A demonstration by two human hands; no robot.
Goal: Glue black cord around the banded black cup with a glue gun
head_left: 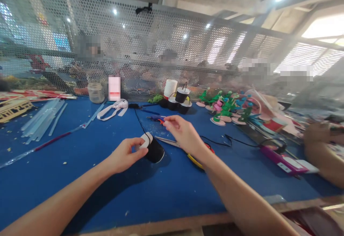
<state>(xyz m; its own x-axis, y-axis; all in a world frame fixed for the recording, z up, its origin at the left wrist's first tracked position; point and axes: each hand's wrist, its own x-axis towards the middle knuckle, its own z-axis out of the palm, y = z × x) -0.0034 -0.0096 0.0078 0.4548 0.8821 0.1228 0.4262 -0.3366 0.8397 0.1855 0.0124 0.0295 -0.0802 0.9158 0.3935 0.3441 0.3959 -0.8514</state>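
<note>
Black cup (155,151) lies tipped on the blue counter (80,157), left hand (126,155) grasping its white rim; right hand (182,133) hovers just above, fingers loosely pinched, apparently empty; fitting seems underway; the next move calls for a steady cup.

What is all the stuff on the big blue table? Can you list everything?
small cup: one, black with white inside, table middle, tipped over
scissors: one, yellow and red handles, under the right wrist
glue sticks: a bunch, clear, far left
jar: one, clear, by the mesh wall
black cups: a few, back middle
foam flowers: many, green, pink and blue, back right
left hand: holds the small cup
right hand: pinches fingers above the table
</note>
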